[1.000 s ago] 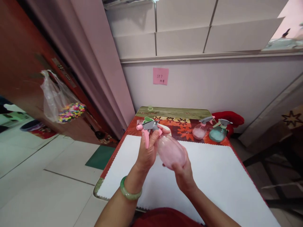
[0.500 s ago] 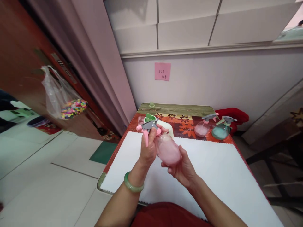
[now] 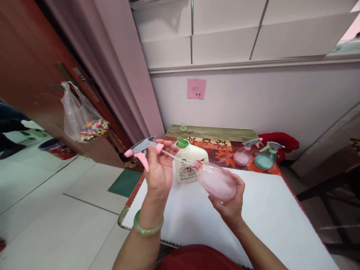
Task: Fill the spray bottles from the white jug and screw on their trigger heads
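Between the thumb and fingers of my left hand (image 3: 160,168) is a pink and grey spray trigger head (image 3: 143,148). Its thin tube (image 3: 180,158) runs to the mouth of a clear pink-tinted bottle (image 3: 216,182); whether the tip is still inside, I cannot tell. My right hand (image 3: 230,204) grips that bottle around its base, tilted with the neck toward the left. Pale pink contents show through its wall. Behind both hands stands a white jug (image 3: 194,153) with a green spout (image 3: 182,142) and a label.
Two spray bottles, one pink (image 3: 243,155) and one green (image 3: 264,160), stand at the table's back right. A small green cap (image 3: 183,127) sits at the back edge. A white mat (image 3: 270,210) covers the table. A bag of colourful beads (image 3: 94,129) hangs from the door.
The spray head has come off the bottle's neck and moved left with my left hand, baring its tube. My right hand has drawn the bottle to the right.
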